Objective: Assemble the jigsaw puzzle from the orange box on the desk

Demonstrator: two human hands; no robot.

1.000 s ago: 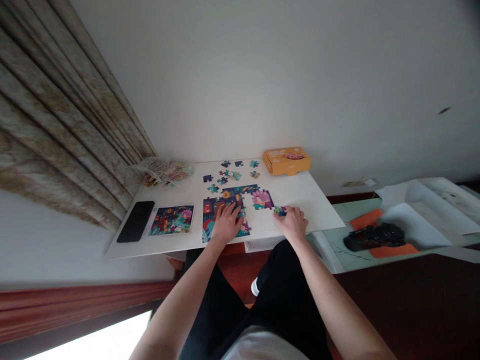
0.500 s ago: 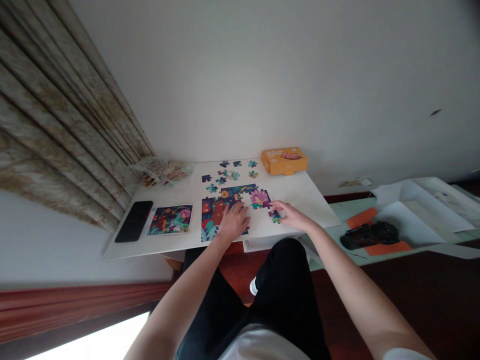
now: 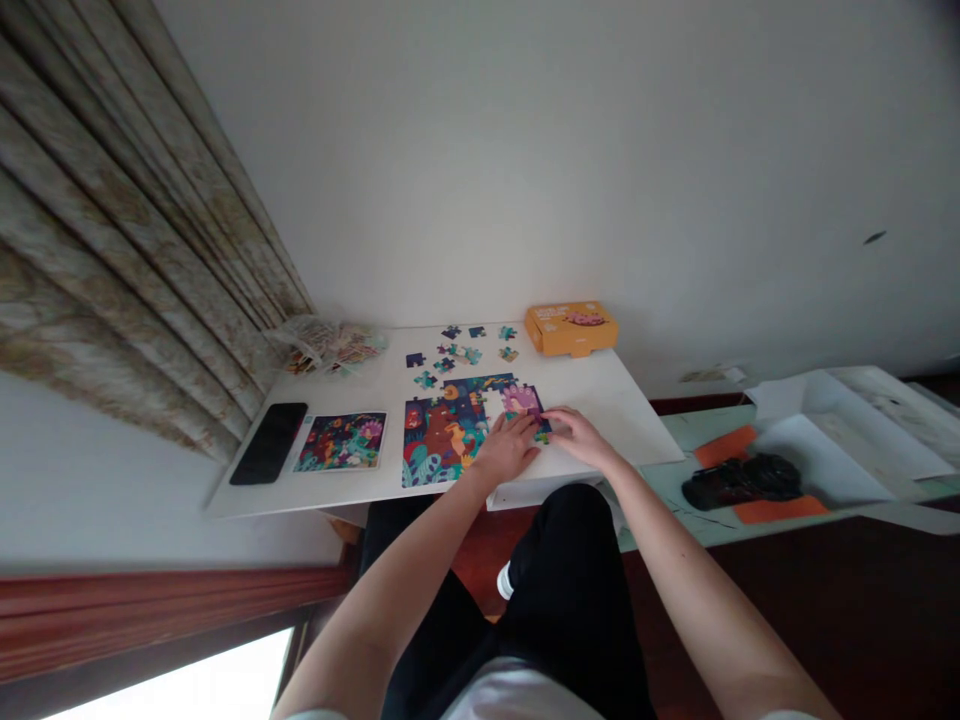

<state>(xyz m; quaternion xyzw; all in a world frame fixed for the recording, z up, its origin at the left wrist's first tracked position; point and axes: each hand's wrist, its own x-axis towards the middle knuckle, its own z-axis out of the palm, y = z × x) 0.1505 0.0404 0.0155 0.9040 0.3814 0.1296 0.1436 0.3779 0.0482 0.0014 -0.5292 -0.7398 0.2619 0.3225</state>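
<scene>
A partly joined jigsaw puzzle [image 3: 442,430] with a colourful animal picture lies on the white table [image 3: 615,400]. My left hand [image 3: 510,448] rests on its right part, fingers stretched over the pink-and-purple section [image 3: 525,397]. At that section's right edge, my right hand [image 3: 581,440] has its thumb and fingertips on a dark puzzle piece [image 3: 544,437], which my left fingers partly cover. Whether that piece is locked in, I cannot tell. A gap of bare table shows between the left part and the pink section.
Several loose pieces [image 3: 465,355] lie behind the puzzle, near an orange box [image 3: 571,330]. To the left are a reference picture card [image 3: 341,442], a black phone [image 3: 268,443] and a plastic bag [image 3: 334,345]. A black object [image 3: 742,480] and white box [image 3: 832,450] sit on the right.
My left hand has moved right, from the puzzle's left part onto the pink section. My right hand has shifted slightly, bringing the dark piece up close against that section.
</scene>
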